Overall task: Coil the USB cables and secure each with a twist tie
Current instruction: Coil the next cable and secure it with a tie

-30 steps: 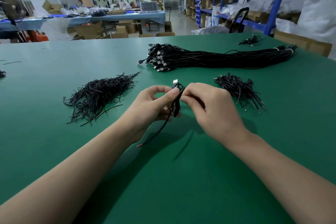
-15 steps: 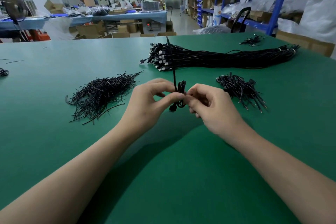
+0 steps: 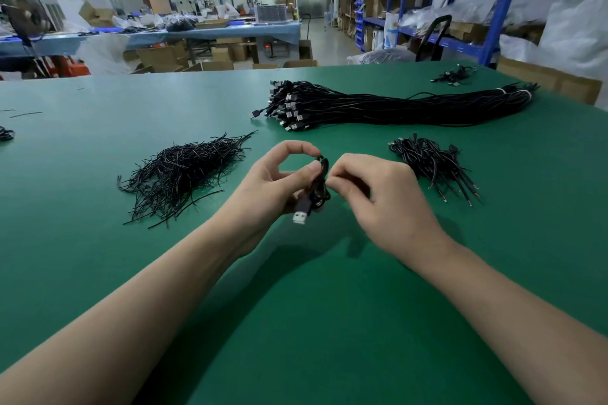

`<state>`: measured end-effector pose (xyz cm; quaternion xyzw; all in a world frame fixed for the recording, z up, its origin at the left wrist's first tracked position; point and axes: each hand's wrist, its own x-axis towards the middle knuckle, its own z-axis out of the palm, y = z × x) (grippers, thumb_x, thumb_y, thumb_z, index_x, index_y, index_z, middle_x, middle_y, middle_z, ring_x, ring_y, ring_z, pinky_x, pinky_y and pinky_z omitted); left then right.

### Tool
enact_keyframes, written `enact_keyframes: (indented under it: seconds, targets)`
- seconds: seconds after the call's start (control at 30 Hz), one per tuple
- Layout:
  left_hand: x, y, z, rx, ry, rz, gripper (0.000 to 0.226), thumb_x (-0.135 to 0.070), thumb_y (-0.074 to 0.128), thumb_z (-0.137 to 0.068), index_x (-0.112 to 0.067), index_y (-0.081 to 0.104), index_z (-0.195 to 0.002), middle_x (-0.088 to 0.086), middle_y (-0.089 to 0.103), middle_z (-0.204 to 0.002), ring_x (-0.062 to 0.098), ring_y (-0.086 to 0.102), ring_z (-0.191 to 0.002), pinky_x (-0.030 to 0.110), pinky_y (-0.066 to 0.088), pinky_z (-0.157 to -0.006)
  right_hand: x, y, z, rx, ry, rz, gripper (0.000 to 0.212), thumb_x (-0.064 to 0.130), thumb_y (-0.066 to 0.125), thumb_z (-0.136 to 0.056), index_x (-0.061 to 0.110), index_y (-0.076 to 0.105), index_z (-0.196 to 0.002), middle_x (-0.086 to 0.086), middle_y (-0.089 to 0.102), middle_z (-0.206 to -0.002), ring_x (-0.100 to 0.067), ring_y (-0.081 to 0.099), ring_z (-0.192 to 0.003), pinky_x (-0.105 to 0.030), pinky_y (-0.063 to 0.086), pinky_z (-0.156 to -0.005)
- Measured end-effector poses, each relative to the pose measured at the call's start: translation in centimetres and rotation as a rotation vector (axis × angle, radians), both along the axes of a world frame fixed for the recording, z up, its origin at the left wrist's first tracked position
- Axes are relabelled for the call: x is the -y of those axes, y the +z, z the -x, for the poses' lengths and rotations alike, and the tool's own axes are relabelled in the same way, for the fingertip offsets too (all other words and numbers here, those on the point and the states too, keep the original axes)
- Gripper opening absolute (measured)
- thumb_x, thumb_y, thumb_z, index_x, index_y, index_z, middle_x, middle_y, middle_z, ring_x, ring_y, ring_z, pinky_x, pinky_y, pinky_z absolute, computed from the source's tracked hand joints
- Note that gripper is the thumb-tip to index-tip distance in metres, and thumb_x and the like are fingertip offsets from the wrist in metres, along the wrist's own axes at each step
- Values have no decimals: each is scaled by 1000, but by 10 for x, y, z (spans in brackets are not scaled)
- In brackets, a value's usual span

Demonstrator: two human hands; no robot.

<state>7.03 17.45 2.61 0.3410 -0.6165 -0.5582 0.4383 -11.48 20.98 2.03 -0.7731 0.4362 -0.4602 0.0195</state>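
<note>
Head view: one coiled cable (image 3: 318,187) is held just above the desk (image 3: 329,312).
Its long axis runs upright with the plug (image 3: 300,216) hanging low (left side). The left grip (image 3: 273,189) clasps the coil, and the right grip (image 3: 378,200) pinches its right edge.

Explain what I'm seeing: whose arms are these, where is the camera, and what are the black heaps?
No machine: a person works with bare hands, filmed by one head-worn camera looking down. The left hand holds a small coiled cable, its silver USB plug hanging below; the right hand pinches the coil's side. Whether a tie is on it cannot be told. On the green table lie a heap of thin black twist ties at left, a long bundle of uncoiled cables behind, and a smaller heap of cables at right.
</note>
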Motion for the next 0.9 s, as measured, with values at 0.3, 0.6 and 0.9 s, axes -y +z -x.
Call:
enact_keyframes:
  seconds: [0.3,0.6,0.9]
  targets:
    - [-1,-2,-2,458,232,617,12,-21,74,-90,-21,81,-100,-1,69,-88,28,61,-80,46,47,-69,4,-3,-1,527,226,-466,16,12,62,-100,10,68,-86,3,58,-63,-12,53,-60,-25,46,-57]
    - [-2,-5,2,333,12,385,34,-45,56,-98,-20,73,-82,13,64,-70,14,54,-59,27,44,-60,-4,10,5,19,14,-22,16,14,66,-96,12,65,-81,5,58,-70,-13,49,-66,-24,39,-63]
    - [0,-9,6,139,33,204,31,-42,63,-97,-16,76,-84,-4,58,-59,8,49,-51,13,40,-53,2,0,1,376,70,-420,22,40,58,-98,22,69,-94,1,71,-77,-15,67,-66,-25,50,-59]
